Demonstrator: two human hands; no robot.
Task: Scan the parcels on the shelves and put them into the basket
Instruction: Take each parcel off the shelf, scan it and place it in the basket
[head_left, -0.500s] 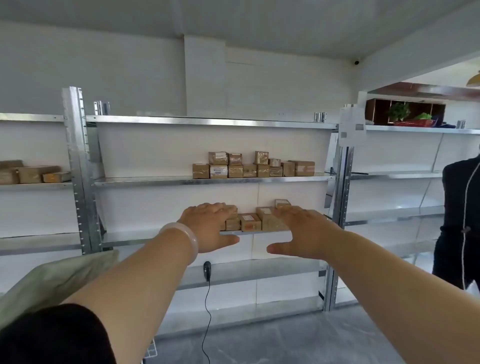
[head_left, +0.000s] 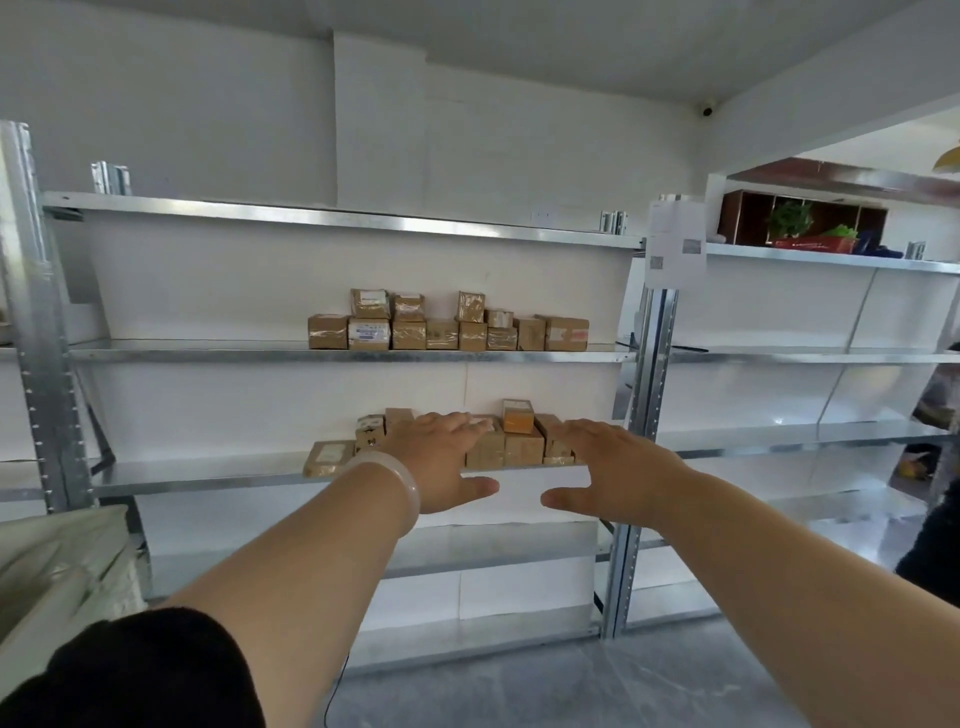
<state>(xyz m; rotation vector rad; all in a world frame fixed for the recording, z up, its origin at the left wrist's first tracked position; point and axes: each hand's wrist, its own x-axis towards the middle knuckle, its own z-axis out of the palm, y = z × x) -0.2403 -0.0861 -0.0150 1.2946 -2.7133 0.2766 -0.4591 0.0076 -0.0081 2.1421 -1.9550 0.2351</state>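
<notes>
1. The cardboard parcels (head_left: 522, 444) sit clustered on the middle shelf (head_left: 208, 470), with a second row (head_left: 447, 327) on the shelf above (head_left: 208, 349).
2. The left hand (head_left: 441, 462) and right hand (head_left: 615, 467) hover before the cluster, flat, apart, holding nothing.
3. Best lift the small top parcel (head_left: 518, 415) first, label facing up for scanning, so the stack beneath does not topple.

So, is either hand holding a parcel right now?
No, the left hand and right hand are both spread flat before the parcels, fingers straight, gripping nothing.
</notes>
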